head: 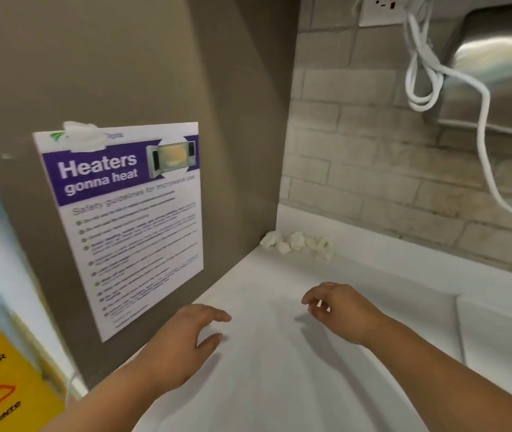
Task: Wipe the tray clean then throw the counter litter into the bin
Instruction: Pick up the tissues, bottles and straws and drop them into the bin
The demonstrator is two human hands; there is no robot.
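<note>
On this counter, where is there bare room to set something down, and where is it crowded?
Bare counter lies between the left hand and the right hand, and from them back to the crumpled paper litter. The back corner is crowded: the litter sits there by the brown panel and brick wall.

Head view: I look forward and down onto the counter [279,385] from close above.

My one wide-angle camera rides on the head, so both forearms come in from the bottom edge, and the left hand [186,341] and right hand [338,310] sit low in the middle. Beyond the hands the view reaches the litter [298,243] in the far corner. Left of the left hand it takes in a poster [130,219].
</note>
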